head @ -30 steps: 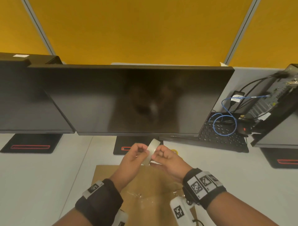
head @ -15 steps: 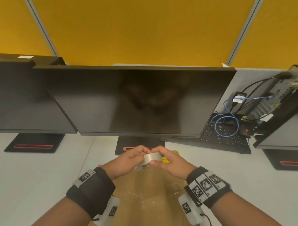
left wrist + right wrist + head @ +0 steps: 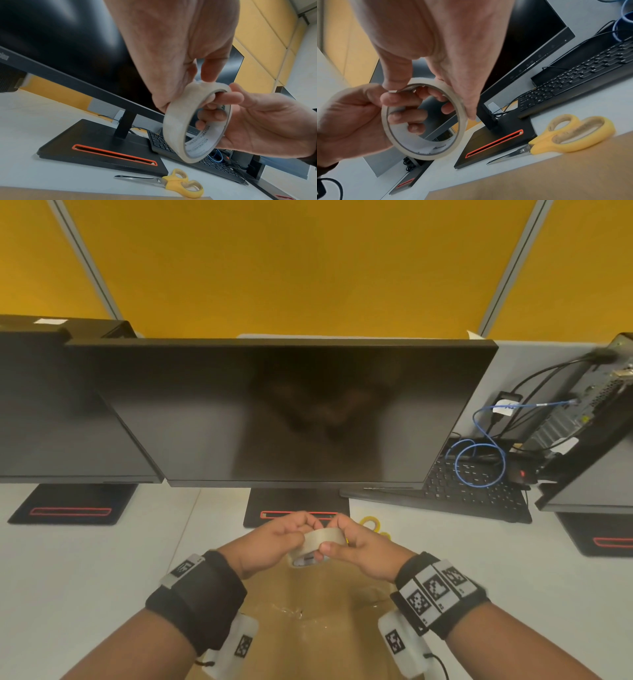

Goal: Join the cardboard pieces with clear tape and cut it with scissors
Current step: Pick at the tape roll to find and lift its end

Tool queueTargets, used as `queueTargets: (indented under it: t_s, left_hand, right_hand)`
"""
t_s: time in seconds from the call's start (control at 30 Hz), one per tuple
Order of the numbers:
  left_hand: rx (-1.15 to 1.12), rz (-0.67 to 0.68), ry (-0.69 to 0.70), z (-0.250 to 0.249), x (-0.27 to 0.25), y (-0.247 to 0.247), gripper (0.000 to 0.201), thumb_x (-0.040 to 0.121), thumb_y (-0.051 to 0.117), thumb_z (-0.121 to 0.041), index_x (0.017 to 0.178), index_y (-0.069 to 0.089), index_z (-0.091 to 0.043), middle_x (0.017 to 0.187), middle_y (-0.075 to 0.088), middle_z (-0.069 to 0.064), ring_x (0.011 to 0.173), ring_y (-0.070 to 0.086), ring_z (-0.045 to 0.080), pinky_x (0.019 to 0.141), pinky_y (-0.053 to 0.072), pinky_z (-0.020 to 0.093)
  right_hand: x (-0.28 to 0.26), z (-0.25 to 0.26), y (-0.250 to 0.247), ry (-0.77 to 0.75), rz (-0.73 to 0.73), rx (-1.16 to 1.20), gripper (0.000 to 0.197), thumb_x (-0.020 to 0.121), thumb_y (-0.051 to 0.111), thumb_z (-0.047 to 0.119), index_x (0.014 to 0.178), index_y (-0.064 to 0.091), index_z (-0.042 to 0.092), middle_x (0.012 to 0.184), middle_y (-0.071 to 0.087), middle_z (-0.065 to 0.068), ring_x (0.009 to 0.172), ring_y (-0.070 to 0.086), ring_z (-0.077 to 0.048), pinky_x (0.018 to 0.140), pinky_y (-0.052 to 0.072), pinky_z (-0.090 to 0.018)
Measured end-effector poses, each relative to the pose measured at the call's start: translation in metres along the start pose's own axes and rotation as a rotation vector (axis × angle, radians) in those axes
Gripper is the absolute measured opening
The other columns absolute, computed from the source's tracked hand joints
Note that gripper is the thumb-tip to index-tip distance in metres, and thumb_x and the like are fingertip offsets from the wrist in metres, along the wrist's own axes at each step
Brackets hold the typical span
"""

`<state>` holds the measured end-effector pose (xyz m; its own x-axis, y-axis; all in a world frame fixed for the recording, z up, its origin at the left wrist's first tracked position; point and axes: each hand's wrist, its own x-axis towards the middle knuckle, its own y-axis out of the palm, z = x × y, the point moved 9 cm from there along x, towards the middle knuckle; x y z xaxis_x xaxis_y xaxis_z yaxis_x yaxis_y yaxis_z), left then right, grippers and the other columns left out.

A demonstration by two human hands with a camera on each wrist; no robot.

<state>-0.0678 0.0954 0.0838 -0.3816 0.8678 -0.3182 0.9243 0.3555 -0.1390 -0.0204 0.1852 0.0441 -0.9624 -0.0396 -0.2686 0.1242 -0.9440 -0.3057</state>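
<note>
Lower and flatter now, the tape roll has tipped from standing on edge, as it did a second ago, to lying nearly level between both hands, which have sunk toward the cardboard. The roll sits in the air above the far edge of the cardboard, its hole axis tilted up toward the person. The right hand has fingers hooked through the core, thumb on the outer band; the left hand pinches the rim from the other side, thumb tip pressed on the outer wrap, likely feeling for the loose end. Both hands are equally near; no free strip shows yet. The scissors lie shut on the table just beyond the cardboard, to the right, handles toward the right hand, in front of the monitor base.
</note>
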Motion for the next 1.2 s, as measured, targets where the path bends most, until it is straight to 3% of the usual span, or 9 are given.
queueTargets:
  t_s: [0.1,0.17,0.3,0.4,0.5,0.63,0.73,0.9,1.2]
  left_hand:
    - [-0.005,-0.044,0.03,0.0,0.002,-0.003,0.021,0.088,0.056,-0.009,0.109,0.054,-0.005,0.077,0.07,-0.004,0.078,0.063,0.007,0.075,0.047,0.022]
    - [-0.067,-0.026,0.013,0.001,0.001,-0.003,0.029,0.078,0.052,-0.009,0.107,0.055,-0.007,0.078,0.07,-0.005,0.076,0.064,0.005,0.069,0.048,0.016]
    - [-0.15,0.024,-0.005,0.003,-0.001,0.0,0.036,0.071,0.043,-0.008,0.104,0.056,-0.008,0.083,0.07,-0.005,0.082,0.064,0.004,0.076,0.048,0.013]
    - [-0.098,0.021,0.011,0.003,0.0,0.0,0.038,0.071,0.043,-0.007,0.106,0.057,-0.01,0.084,0.071,-0.006,0.084,0.064,0.004,0.079,0.048,0.015]
    - [-0.148,-0.026,0.012,0.004,0.0,-0.006,0.047,0.065,0.043,-0.003,0.108,0.06,-0.012,0.094,0.07,-0.004,0.09,0.064,0.01,0.083,0.048,0.025]
    - [-0.228,-0.311,0.059,0.007,-0.005,-0.036,0.042,0.071,0.051,-0.014,0.112,0.059,-0.02,0.114,0.064,-0.001,0.107,0.06,0.011,0.093,0.046,0.029]
    - [-0.006,-0.509,0.044,0.009,-0.013,-0.045,0.022,0.083,0.067,-0.032,0.1,0.057,-0.023,0.103,0.062,-0.003,0.091,0.06,0.002,0.086,0.048,0.027]
    - [0.152,-0.618,0.039,0.008,-0.016,-0.038,0.023,0.077,0.075,-0.033,0.09,0.058,-0.024,0.091,0.061,-0.006,0.081,0.058,0.003,0.071,0.047,0.015]
    - [0.02,-0.587,0.027,0.009,-0.015,-0.037,0.015,0.085,0.067,-0.012,0.094,0.061,-0.022,0.081,0.064,-0.003,0.08,0.06,0.008,0.084,0.047,0.026]
  right_hand:
    - [-0.001,0.003,0.001,-0.003,0.005,0.023,0.033,0.077,0.054,0.062,0.091,0.043,0.034,0.086,0.051,0.008,0.081,0.047,-0.008,0.077,0.04,-0.028]
    - [0.001,0.0,0.0,0.005,-0.003,0.027,0.036,0.075,0.054,0.065,0.091,0.044,0.035,0.089,0.057,0.003,0.084,0.05,-0.01,0.079,0.042,-0.033]
    - [0.001,-0.008,0.0,0.027,0.004,0.035,0.035,0.074,0.056,0.071,0.09,0.046,0.041,0.1,0.064,-0.007,0.095,0.058,-0.023,0.092,0.046,-0.044]
    - [0.0,-0.003,0.0,0.004,0.005,0.073,0.034,0.075,0.055,0.063,0.091,0.045,0.035,0.089,0.055,0.007,0.086,0.05,-0.011,0.082,0.042,-0.033]
    - [0.0,-0.004,-0.004,-0.001,-0.016,0.079,0.036,0.074,0.055,0.063,0.094,0.047,0.035,0.094,0.053,0.006,0.089,0.051,-0.009,0.084,0.042,-0.03]
    - [-0.005,-0.008,-0.017,-0.003,-0.099,0.097,0.022,0.086,0.057,0.05,0.094,0.048,0.031,0.083,0.052,0.013,0.076,0.049,0.002,0.075,0.041,-0.019]
    - [-0.005,-0.013,-0.021,0.002,-0.15,0.082,0.019,0.087,0.057,0.047,0.096,0.048,0.032,0.087,0.053,0.012,0.077,0.051,-0.001,0.07,0.042,-0.018]
    - [-0.004,-0.014,-0.02,0.011,-0.171,0.069,0.012,0.093,0.056,0.04,0.097,0.047,0.033,0.089,0.052,0.011,0.077,0.051,-0.004,0.066,0.04,-0.015]
    - [-0.008,-0.01,-0.02,-0.02,-0.169,0.077,0.023,0.083,0.057,0.047,0.097,0.046,0.032,0.092,0.05,0.009,0.079,0.05,-0.004,0.064,0.042,-0.012]
